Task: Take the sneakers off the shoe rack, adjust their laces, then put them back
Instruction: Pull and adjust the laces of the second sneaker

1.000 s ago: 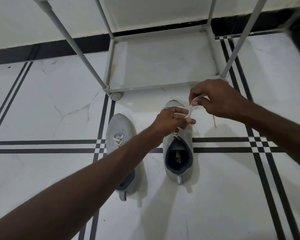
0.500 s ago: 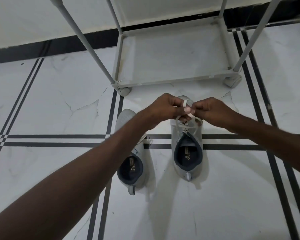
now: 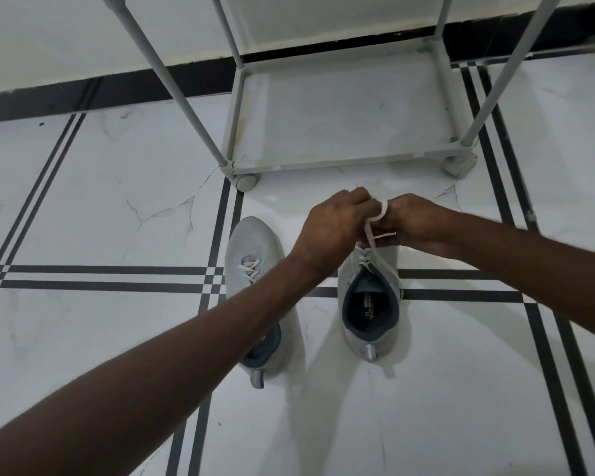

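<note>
Laces: white lace (image 3: 375, 231) of the right sneaker (image 3: 370, 304) pulled up into a loop between my two hands.
Left hand (image 3: 334, 228): fingers pinched shut on the lace above the tongue.
Right hand (image 3: 416, 221): fingers closed on the same lace; loop wraps one finger.
Left sneaker (image 3: 255, 266): on the floor (image 3: 83, 207) just beside the right one, laces crossed, partly under my left forearm.
Shoe rack (image 3: 340, 163): near the toes, bottom shelf bare.

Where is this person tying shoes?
Probably inside a home, maybe by an entryway: a shoe rack stands against the wall, and two sneakers sit on a white tiled floor.
</note>
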Demonstrator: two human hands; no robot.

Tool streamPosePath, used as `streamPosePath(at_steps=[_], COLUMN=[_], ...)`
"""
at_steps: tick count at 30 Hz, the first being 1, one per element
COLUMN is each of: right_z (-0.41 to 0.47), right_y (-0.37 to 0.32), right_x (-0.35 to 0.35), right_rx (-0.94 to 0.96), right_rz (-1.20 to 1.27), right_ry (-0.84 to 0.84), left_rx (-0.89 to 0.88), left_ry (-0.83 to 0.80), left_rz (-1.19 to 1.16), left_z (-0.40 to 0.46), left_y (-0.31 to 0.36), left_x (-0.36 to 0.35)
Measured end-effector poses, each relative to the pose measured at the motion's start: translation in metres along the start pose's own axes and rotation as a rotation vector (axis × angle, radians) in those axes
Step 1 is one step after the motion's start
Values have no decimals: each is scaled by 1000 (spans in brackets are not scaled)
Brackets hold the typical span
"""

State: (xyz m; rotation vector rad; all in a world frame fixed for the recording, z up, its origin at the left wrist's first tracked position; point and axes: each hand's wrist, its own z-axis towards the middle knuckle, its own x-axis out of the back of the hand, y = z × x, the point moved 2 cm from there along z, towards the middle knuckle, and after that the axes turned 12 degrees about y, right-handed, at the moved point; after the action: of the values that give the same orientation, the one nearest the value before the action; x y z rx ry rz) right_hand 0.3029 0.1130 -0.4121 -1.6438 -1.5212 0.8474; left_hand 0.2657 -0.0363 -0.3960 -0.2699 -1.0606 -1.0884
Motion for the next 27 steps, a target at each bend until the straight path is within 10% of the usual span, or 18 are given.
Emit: streamPosePath(at_steps=[8,12,14,17,20,27], right_z=[-9,-18,-20,-24,-23,-13], right_y=[7,10,21,45,63,61], right_x=[31,61,71,65,37,10], right_rx=[76,223,260,259,428,340], right_rz=[58,-532,-973,-1275,-1160,-660], right_ry=[258,354,308,213,176,225], left_rx=[1061,1462,1418,840,546,659], left_ry=[71,50,-85,-321,-451,-498], left_rz=[-682,-712,-430,22,-99,-148], left_z=[-26,-53,-65,-70,-68,-53], left_y=[-16,-35,-49,-47,-19,-11], left_x=[10,14,14,13,-2,-8])
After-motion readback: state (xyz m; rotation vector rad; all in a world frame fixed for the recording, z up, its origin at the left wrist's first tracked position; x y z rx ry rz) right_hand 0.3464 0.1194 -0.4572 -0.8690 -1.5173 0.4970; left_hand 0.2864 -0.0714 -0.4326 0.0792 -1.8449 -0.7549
